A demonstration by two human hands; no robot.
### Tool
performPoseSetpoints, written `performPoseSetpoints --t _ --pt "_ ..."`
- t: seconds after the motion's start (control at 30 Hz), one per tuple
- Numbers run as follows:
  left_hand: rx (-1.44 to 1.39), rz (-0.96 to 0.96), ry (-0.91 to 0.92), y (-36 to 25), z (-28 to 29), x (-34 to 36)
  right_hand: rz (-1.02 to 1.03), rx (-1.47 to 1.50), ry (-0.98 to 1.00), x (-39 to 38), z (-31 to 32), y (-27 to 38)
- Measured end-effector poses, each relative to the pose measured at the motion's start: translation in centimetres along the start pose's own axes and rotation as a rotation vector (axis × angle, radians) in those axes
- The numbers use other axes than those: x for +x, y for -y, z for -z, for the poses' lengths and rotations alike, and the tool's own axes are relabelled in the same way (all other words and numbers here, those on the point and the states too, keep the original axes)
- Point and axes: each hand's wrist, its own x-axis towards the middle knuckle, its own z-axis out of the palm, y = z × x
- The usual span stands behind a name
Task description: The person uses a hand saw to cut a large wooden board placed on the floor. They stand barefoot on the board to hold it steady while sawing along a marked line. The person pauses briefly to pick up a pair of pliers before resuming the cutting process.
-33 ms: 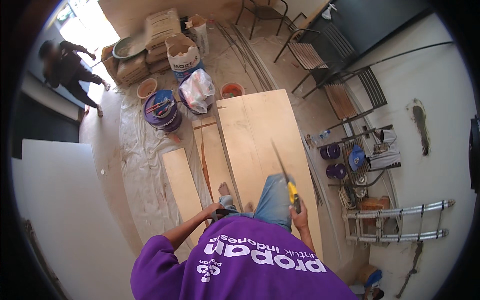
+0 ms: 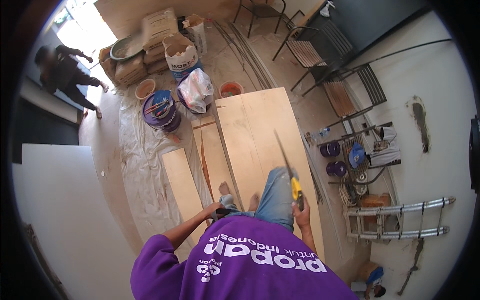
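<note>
My right hand (image 2: 301, 215) is closed around the yellow and black handle of a handsaw (image 2: 286, 157). The thin blade points up and forward over a wide pale wood board (image 2: 260, 130), beside my right knee. At my hip on the other side, my left hand (image 2: 215, 209) rests against my jeans next to a dark strap; its fingers are mostly hidden. My bare feet show on and beside the boards. Left of the wide board lie a narrower board (image 2: 212, 155) with a brown streak and a short plank (image 2: 182, 175).
Purple buckets (image 2: 162, 117), a plastic bag (image 2: 196, 90) and stacked sacks (image 2: 132, 70) stand ahead. A person (image 2: 65, 75) is at the far left. Chairs (image 2: 310, 52) and a ladder (image 2: 397, 222) line the right wall. A pale panel (image 2: 60, 200) stands left.
The saw and my right hand have shifted slightly right and forward. More of my right foot shows. At the lower right, more of another person has come into view.
</note>
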Motion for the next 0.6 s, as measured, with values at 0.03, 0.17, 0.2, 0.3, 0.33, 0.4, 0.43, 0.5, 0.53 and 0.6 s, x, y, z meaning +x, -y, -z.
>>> performPoseSetpoints --t 0.03,0.17,0.2,0.3,0.33,0.4,0.43,0.5,0.53,0.6 --pt "0.002 -0.017 0.015 0.4 0.3 0.3 -0.096 0.126 -0.021 0.4 -0.1 1.6" --pt "0.0 0.007 0.086 1.4 1.6 1.3 0.003 0.266 -0.129 2.7 -1.8 4.2" --pt "-0.004 0.001 0.071 1.2 2.2 1.8 0.003 0.305 -0.129 3.4 -1.9 4.2" --pt "-0.067 0.079 0.025 -0.8 4.2 2.4 -0.01 0.323 -0.101 5.8 -2.1 3.9" --pt "-0.113 0.166 0.017 -1.8 4.9 2.6 -0.016 0.313 -0.086 6.5 -2.1 3.6" --pt "-0.136 0.28 -0.024 -2.5 6.3 3.7 -0.05 0.276 -0.082 8.9 -2.5 3.6" --pt "-0.124 0.304 -0.05 -2.6 6.7 4.4 -0.069 0.284 -0.07 10.4 -2.7 4.0" --pt "-0.066 0.316 -0.084 -3.3 7.9 4.7 -0.06 0.261 -0.037 13.0 -3.2 4.9" --pt "-0.065 0.278 -0.077 -2.6 8.1 5.0 -0.057 0.262 -0.032 14.2 -3.3 5.3" --pt "-0.06 0.205 -0.066 -1.2 8.7 5.4 -0.051 0.267 -0.018 16.7 -3.6 6.1"
